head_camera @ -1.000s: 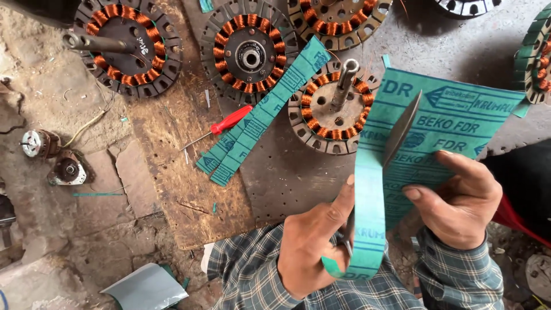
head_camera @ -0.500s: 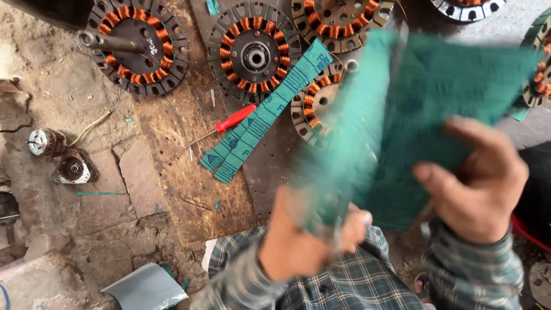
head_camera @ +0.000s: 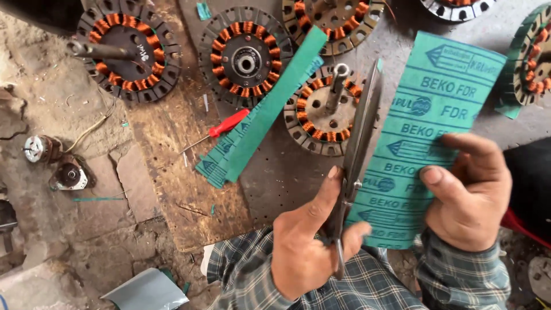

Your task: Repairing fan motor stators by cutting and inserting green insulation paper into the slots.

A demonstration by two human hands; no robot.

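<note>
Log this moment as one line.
left hand: holds scissors | right hand: holds green sheet | blades at sheet's left edge

Even, soft daylight is noted; shadows are faint, no glare is seen, and focus is sharp around the scissors (head_camera: 357, 150).

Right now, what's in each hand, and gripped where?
Left hand holds the scissors by the handles, blades pointing away. Right hand pinches the green printed sheet at its right edge, near the lower end.
</note>
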